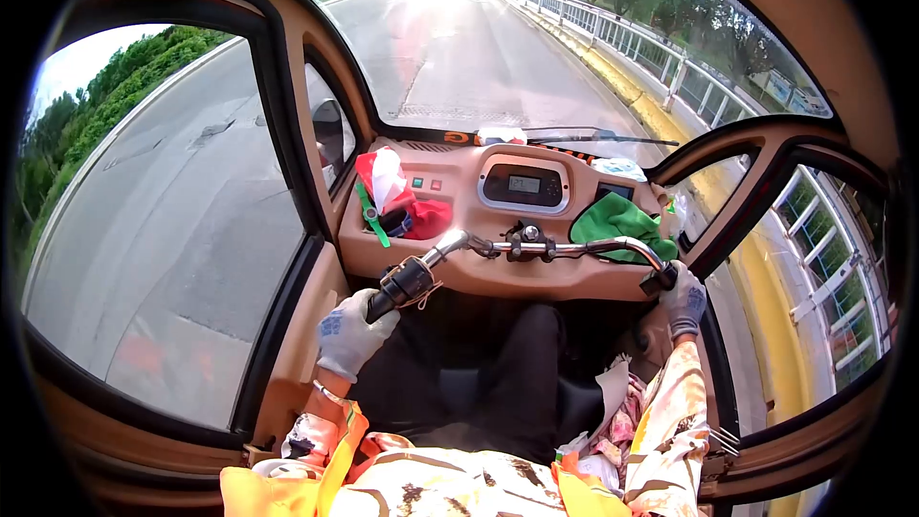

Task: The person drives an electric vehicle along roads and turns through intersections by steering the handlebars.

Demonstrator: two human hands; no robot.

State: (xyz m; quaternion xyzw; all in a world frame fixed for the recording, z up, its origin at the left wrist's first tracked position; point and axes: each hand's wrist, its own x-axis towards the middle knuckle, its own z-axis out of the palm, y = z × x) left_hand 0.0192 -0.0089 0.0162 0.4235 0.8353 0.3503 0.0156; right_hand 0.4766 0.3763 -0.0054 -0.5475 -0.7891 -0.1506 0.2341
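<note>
Handlebar (584, 249) spans the gap between our two sets of fingers, one end at each. Left hand (354, 335), gloved: fingers curled round the black grip, palm side hidden. Right hand (683, 302), also gloved: wrapped on the other end, underside hidden, so we can't tell if anything is pressed there.

To steer well, we'd want a firm but loose-wristed hold, even load on both sides, small corrections only. Thin cord (421, 299) loops round the switch block (407, 280) just ahead of our left fingers; worth our watching for a snag. Yellow kerb (651, 101) and railing (682, 77) run beyond our right fingers, so we should judge clearance on that side. Road (440, 57) lies ahead, past both hands.

Containers: beyond our left fingers, the dash (459, 273) has what looks like a pocket (407, 238), rim mostly covered. Red cloth (429, 218) sits in it with a dark item we can't identify; green strap (371, 218), watch-like, hangs over the front. Just short of our right fingers, inboard and farther forward, green cloth (617, 225) drapes the dash; whatever recess is under it, we can't see. Clear plastic (679, 215) is tucked beside it, contents unclear.
</note>
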